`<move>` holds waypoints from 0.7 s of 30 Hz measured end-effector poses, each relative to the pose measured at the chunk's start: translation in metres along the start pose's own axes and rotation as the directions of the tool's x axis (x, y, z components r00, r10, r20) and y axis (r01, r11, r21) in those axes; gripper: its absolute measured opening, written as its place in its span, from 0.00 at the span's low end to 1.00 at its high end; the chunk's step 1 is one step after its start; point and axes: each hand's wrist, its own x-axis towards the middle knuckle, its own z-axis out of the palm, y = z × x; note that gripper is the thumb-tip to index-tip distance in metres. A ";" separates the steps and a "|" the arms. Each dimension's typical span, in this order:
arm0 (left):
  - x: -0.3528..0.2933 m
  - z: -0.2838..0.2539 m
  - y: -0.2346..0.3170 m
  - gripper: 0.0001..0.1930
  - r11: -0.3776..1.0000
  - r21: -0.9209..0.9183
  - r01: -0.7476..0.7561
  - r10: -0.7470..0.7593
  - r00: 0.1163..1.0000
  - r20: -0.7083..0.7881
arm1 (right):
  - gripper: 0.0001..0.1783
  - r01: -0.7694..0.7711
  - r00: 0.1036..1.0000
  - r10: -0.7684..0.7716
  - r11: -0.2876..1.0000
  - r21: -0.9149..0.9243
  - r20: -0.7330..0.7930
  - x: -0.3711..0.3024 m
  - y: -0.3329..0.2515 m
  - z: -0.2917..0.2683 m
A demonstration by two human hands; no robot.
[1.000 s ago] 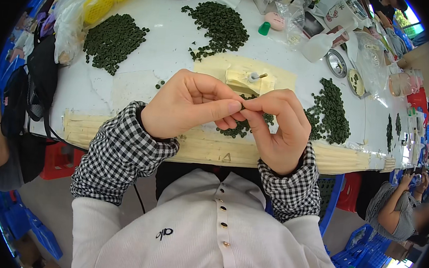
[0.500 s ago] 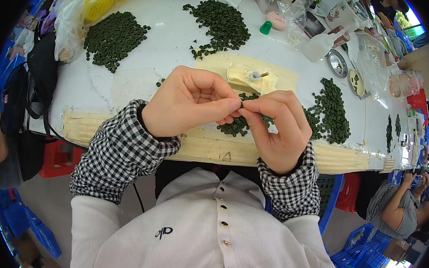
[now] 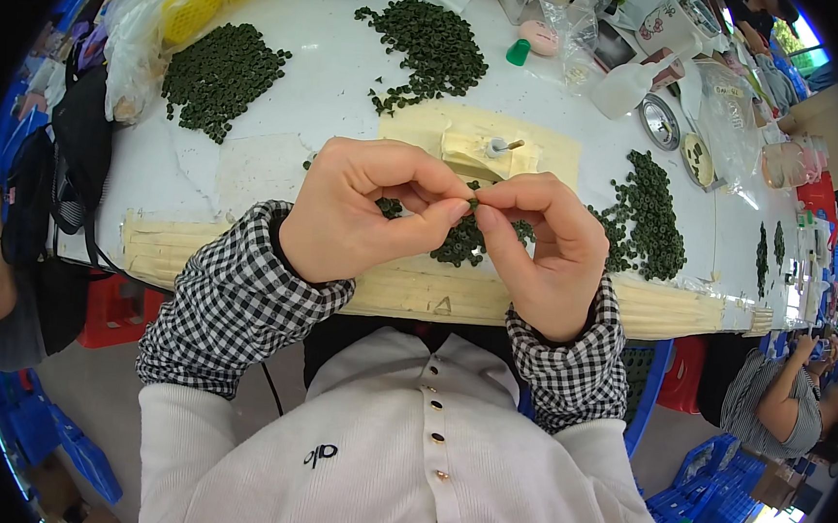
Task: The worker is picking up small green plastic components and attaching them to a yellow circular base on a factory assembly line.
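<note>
Between my fingertips sits a small dark green piece [image 3: 473, 204], mostly covered by the fingers. My left hand [image 3: 369, 205] pinches it from one side with thumb and forefinger. From the other side my right hand [image 3: 543, 246] pinches it the same way, so the tips of both hands meet. Below them, partly hidden by the hands, lies a small heap of dark green pieces [image 3: 457, 248]. Just beyond the hands, a small fixture wrapped in cream tape [image 3: 466, 148] carries a grey round part with a short brown peg [image 3: 515, 145].
More green pieces lie in a left pile [image 3: 223, 78], a far middle pile [image 3: 434, 49] and a right pile [image 3: 651, 215]. Cream tape covers the table's front edge [image 3: 407, 295]. A white squeeze bottle [image 3: 626, 86] and round metal tins [image 3: 659, 123] stand far right. A co-worker [image 3: 778, 403] sits at right.
Both hands have shifted slightly, and the fingers have changed their pinch around the small green piece. A little more of the piece shows between the fingertips.
</note>
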 end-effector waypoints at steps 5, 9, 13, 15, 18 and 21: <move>-0.001 0.000 -0.002 0.06 0.996 0.061 -0.063 0.063 0.998 0.000 | 0.08 0.053 0.998 -0.051 0.997 -0.055 0.034 -0.001 0.000 -0.002; 0.000 0.001 0.000 0.06 0.980 0.153 -0.130 0.133 0.991 -0.012 | 0.09 0.117 0.993 -0.115 0.988 -0.098 0.030 -0.001 -0.001 -0.002; 0.003 0.001 0.001 0.08 0.894 0.310 -0.324 0.339 0.941 0.008 | 0.11 0.238 0.971 -0.238 0.959 -0.154 0.017 0.001 0.001 -0.003; 0.005 -0.001 0.000 0.09 0.837 0.368 -0.405 0.419 0.907 0.046 | 0.11 0.247 0.969 -0.246 0.955 -0.161 0.026 0.001 0.000 -0.004; 0.006 -0.003 0.002 0.10 0.756 0.431 -0.493 0.506 0.857 0.092 | 0.12 0.269 0.963 -0.263 0.949 -0.164 0.053 0.001 -0.004 -0.005; 0.007 -0.005 0.002 0.10 0.726 0.433 -0.534 0.540 0.833 0.120 | 0.13 0.307 0.951 -0.299 0.937 -0.166 0.073 0.002 -0.004 -0.005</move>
